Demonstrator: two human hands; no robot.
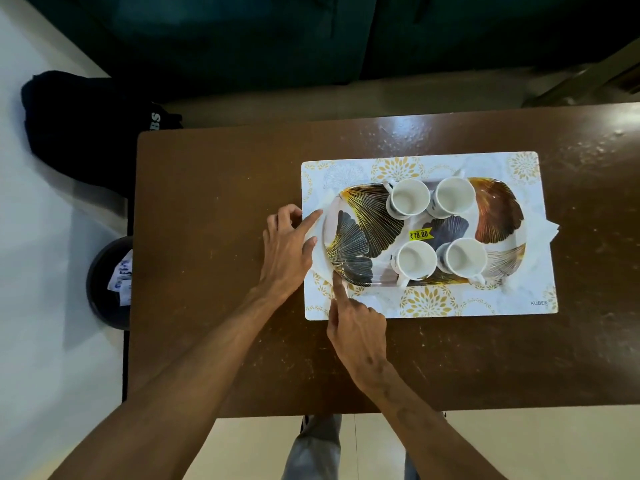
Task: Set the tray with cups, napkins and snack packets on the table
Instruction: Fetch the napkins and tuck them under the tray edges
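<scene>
Tray [353,237] on placemat, both hands open, left hand [287,251] and right hand [356,327] fingertips touching its near-left rim

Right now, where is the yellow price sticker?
In the head view, the yellow price sticker is stuck to the tray floor, near its middle, among the four white cups.

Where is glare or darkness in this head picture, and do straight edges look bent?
Head view: glare patches on the table near its far edge; the sofa behind is very dark; the table's edges bow from wide-angle distortion; the cups and tray stay sharp.
</scene>
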